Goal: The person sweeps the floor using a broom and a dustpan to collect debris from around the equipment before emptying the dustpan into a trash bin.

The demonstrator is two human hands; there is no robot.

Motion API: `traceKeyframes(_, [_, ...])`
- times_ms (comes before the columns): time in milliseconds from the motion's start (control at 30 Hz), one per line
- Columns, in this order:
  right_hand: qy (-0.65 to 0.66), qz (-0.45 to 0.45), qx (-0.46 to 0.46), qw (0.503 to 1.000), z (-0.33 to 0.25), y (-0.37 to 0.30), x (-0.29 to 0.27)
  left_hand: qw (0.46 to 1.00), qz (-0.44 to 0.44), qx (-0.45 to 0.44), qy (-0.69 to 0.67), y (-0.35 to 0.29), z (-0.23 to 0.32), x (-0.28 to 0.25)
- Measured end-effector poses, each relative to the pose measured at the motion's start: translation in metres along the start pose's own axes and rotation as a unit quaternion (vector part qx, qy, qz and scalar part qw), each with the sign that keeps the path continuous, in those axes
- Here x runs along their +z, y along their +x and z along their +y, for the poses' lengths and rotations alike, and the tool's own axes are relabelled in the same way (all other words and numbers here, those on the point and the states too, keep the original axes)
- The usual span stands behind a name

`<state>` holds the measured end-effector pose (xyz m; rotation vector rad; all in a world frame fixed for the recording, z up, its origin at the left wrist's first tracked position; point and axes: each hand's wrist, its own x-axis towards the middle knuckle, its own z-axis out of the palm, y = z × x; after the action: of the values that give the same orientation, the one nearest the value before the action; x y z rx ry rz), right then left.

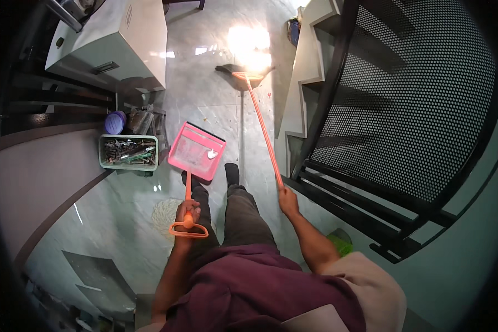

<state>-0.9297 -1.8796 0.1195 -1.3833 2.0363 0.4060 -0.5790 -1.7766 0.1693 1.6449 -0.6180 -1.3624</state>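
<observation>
My left hand [188,211] is closed round the orange handle of a long-handled dustpan, just above its loop-shaped end. The pink dustpan [189,149] rests on the floor in front of my feet, its dark lip facing away from me. Dust and a small white scrap [212,154] lie in it. With my right hand [288,201] I grip the orange pole of a broom [264,130]. The broom's dark bristles touch the floor farther off, beside a bright glare, and are partly washed out by it.
A green bin [156,145] full of small metal parts stands left of the dustpan, with a purple round container [115,122] behind it. A white cabinet [144,52] is at the far left. Stair-like steps [294,110] and a black mesh panel [403,105] line the right side.
</observation>
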Motion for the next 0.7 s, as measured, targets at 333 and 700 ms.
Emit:
traceKeyframes(333, [-0.099,0.154,-0.191,0.964,-0.089,0.203,-0.028,0.992,0.001,0.055,0.112,-0.016,-0.017,-0.018])
traceKeyframes(700, [0.061,-0.114,-0.037,0.991,-0.055,0.050,0.089,0.987,-0.037,0.116,0.102,-0.010,-0.021,-0.016])
